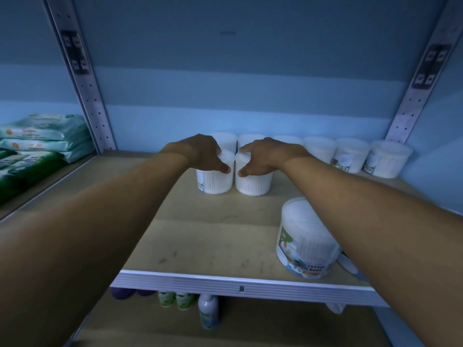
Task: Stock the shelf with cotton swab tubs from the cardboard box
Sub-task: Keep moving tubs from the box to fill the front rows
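Dim blue back panel, tan board shelf (200, 236). Back row of cotton swab tubs (350, 156) standing along the panel. Left hand (203, 154) curled over left tub (214, 180), right hand (265, 157) over right tub (253, 182), touching, second row. Front tub (304, 239) alone. Smooth clear ribbed-looking plastic cylinders. Roughly half stocked; cardboard box unseen.

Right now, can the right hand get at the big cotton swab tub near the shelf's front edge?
Probably yes. The right hand grips a small tub farther back, so it must let go first. The big tub stands upright beside the right forearm, with bare shelf to its left and nothing on top.
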`<state>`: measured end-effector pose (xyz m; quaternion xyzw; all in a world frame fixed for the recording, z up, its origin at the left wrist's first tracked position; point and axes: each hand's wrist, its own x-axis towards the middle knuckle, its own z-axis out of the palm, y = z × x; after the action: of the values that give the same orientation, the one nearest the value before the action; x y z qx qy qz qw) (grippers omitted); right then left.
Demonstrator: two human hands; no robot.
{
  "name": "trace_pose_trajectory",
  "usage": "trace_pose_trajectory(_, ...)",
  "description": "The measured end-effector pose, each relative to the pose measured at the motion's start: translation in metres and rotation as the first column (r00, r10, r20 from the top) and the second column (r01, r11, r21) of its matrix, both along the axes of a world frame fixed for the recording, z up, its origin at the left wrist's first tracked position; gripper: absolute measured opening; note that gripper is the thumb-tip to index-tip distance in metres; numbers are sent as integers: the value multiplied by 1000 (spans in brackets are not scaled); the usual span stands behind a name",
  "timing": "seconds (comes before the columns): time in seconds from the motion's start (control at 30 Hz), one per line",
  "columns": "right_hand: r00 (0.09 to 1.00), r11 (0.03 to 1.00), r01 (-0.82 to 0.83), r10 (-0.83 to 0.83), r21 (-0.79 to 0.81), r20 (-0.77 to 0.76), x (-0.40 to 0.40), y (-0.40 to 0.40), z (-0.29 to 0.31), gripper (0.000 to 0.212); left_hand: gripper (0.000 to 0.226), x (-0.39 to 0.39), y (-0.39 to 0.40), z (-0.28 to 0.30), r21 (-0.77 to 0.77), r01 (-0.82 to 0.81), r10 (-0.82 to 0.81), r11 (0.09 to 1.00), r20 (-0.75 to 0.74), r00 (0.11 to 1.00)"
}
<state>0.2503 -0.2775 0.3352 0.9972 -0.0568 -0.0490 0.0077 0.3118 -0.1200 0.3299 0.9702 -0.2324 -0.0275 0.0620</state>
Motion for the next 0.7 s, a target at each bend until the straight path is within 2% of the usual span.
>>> trace_pose_trajectory(0.47, 998, 998, -36, 33, -56, -52, -50, 36, 3, 74, 76, -56, 35, 2, 3, -39, 39, 999, -23, 999)
trace_pose_trajectory(0.7, 997, 994, -65, 60, -85, -57, -80, 53, 5, 74, 71, -83, 53, 1, 25, -21, 21, 999, 24, 999)
